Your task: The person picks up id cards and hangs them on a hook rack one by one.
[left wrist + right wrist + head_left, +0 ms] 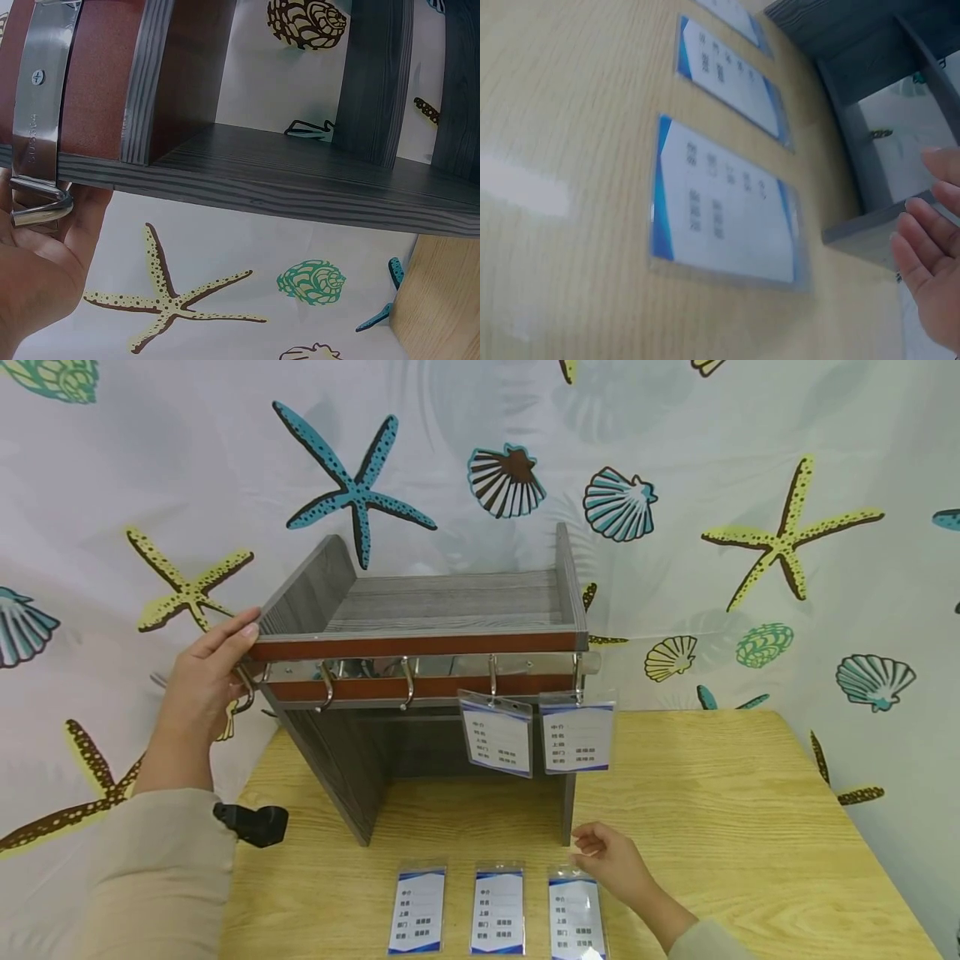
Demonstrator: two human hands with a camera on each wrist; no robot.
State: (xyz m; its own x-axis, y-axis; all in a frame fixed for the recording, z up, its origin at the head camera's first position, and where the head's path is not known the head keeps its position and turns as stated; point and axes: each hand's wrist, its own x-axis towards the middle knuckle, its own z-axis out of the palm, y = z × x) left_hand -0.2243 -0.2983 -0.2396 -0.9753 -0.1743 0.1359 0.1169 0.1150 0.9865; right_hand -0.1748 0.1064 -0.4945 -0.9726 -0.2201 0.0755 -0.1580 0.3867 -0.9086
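A grey wooden shelf (457, 597) with a red-brown front strip and a metal hook rail (457, 666) stands on the table. At its front left corner my left hand (206, 681) grips the side beside the end hook; in the left wrist view the hand (41, 277) is under the hook. Two clear-sleeved name badges (497, 739) (577, 735) hang from the two rightmost hooks. Three more lie in a row below: left badge (417, 910), middle badge (498, 910), right badge (576, 914). Just above the right one, my right hand (611, 860) hovers empty, fingers loosely bent.
Yellowish wood-grain table (712, 793) extends to the right of the shelf. Behind hangs a white cloth (660, 427) printed with starfish and shells. A black device (255, 825) sits at my left wrist. The shelf's right leg (567, 810) stands close to my right hand.
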